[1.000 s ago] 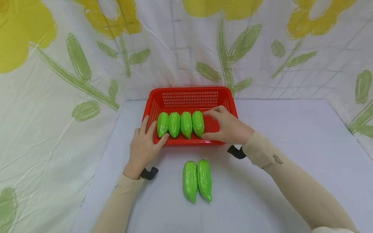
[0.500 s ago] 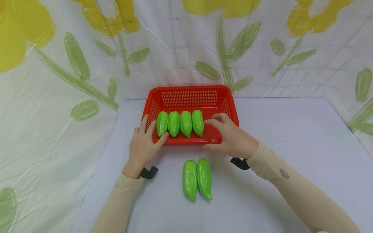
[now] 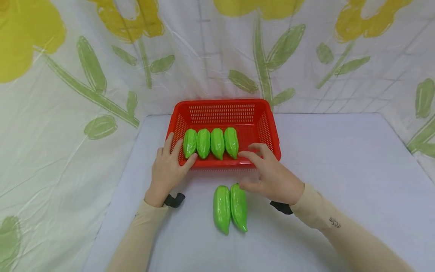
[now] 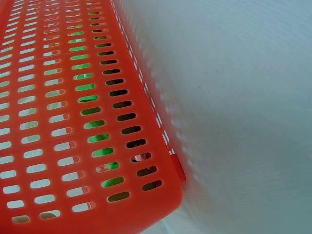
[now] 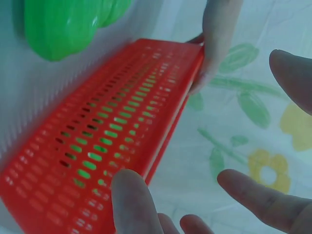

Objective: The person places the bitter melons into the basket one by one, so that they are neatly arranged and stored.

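In the head view a red slotted basket (image 3: 221, 163) stands at the back of the table. My left hand (image 3: 166, 173) holds its front left corner, fingers over the side rim and thumb at the front rim. Several glossy green, tapered vegetable-like pieces (image 3: 217, 143) lie side by side in its left and middle part. In front of it lies a pair of the same green pieces, a left one (image 3: 221, 209) and a right one (image 3: 239, 211). My right hand (image 3: 276, 181) hovers empty over the front right rim, fingers spread, thumb close to the right piece's top end.
A white table (image 3: 333, 170) stretches out on both sides of the basket. Behind and to the left hangs a white cloth (image 3: 210, 71) printed with yellow flowers and green leaves. Dark wrist straps (image 3: 175, 201) show at both cuffs.
My right hand has come back from beside the rightmost green piece in the basket toward the pair on the table, its fingers spreading wider. My left hand stays at the basket corner.
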Action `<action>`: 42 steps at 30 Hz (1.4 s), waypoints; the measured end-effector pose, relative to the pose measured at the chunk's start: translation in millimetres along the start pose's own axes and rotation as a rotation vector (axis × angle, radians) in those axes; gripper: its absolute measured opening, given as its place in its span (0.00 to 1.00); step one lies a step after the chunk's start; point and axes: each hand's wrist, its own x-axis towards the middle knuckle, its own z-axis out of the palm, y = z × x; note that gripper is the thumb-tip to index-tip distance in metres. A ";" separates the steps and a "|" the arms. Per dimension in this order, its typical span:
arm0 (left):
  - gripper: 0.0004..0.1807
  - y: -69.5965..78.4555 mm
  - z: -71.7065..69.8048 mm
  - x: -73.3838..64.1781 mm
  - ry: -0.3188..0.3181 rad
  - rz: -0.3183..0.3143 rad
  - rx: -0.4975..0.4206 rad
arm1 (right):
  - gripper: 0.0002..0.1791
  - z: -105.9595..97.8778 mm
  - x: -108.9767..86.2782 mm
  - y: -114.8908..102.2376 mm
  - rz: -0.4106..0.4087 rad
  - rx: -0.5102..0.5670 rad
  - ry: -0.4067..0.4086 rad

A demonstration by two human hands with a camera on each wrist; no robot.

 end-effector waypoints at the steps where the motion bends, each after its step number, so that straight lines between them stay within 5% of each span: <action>1: 0.44 0.1 -0.3 0.4 -0.003 -0.003 -0.002 | 0.37 2.0 -1.9 -0.6 -0.005 0.006 -0.001; 42: 0.45 0.0 -1.7 2.1 -0.031 -0.018 0.008 | 0.40 73.9 -25.2 19.3 0.078 0.014 -0.133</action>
